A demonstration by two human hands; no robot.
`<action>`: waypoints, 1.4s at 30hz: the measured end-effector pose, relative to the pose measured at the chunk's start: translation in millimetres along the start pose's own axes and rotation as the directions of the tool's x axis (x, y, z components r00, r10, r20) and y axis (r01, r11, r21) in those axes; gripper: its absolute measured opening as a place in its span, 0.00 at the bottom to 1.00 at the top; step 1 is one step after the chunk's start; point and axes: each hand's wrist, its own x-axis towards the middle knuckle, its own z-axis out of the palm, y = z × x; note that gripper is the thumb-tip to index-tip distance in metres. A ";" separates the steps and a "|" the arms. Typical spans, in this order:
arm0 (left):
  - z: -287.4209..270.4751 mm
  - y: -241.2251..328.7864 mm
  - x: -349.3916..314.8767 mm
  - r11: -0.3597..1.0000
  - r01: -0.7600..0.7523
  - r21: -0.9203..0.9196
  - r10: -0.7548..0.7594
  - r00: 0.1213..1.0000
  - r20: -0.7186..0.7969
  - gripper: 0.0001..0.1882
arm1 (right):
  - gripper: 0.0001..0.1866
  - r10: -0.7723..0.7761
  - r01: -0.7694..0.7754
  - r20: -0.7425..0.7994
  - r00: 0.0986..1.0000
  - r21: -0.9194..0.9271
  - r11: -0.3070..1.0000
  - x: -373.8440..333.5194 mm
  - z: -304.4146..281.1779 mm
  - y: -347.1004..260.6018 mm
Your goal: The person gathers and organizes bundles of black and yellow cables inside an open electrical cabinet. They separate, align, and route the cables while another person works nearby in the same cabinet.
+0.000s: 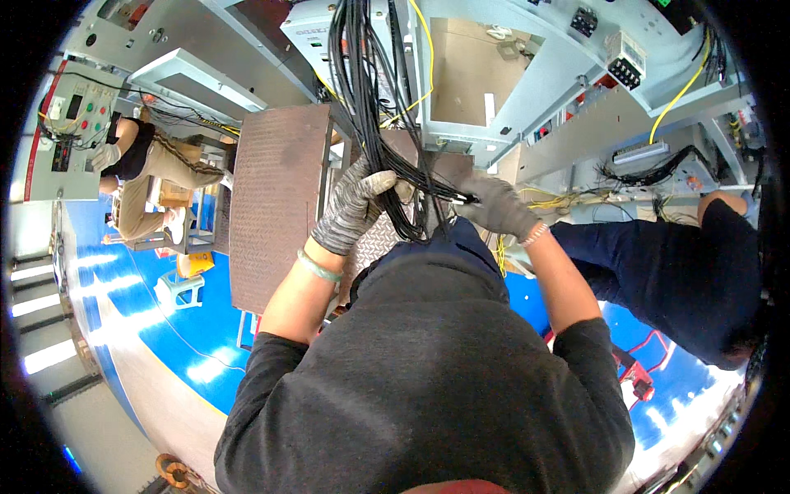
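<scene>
A thick bundle of black cables hangs down from a grey cabinet and bends to the right in front of me. My left hand, in a grey knit glove, is closed around the bundle near its bend, thumb over the front. My right hand, gloved the same way and a little blurred, is at the cable ends on the right. Its fingers are partly hidden, and I cannot tell how it grips them. Small white pieces show on the cable ends beside it.
A brown patterned metal platform lies to my left. Open grey cabinets with wiring stand ahead and right. A co-worker in dark clothes is close on my right; another person works at a panel far left. A pale green stool stands on the blue floor.
</scene>
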 end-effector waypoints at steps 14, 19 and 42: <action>-5.8 18.4 -16.2 0.974 -0.061 0.216 0.074 0.996 -0.051 0.22 | 0.14 -0.070 -0.048 0.156 0.985 0.644 0.764 63.9 21.9 -40.0; -7.5 21.6 -8.6 0.905 -0.094 0.415 0.106 0.994 -0.005 0.22 | 0.17 -0.054 -0.051 0.179 0.982 0.535 0.844 57.2 27.1 -39.3; -16.8 -0.4 -10.4 0.694 -0.357 0.625 0.540 0.832 -0.125 0.41 | 0.15 -0.114 -0.018 0.231 0.966 0.502 0.865 72.9 13.9 -45.5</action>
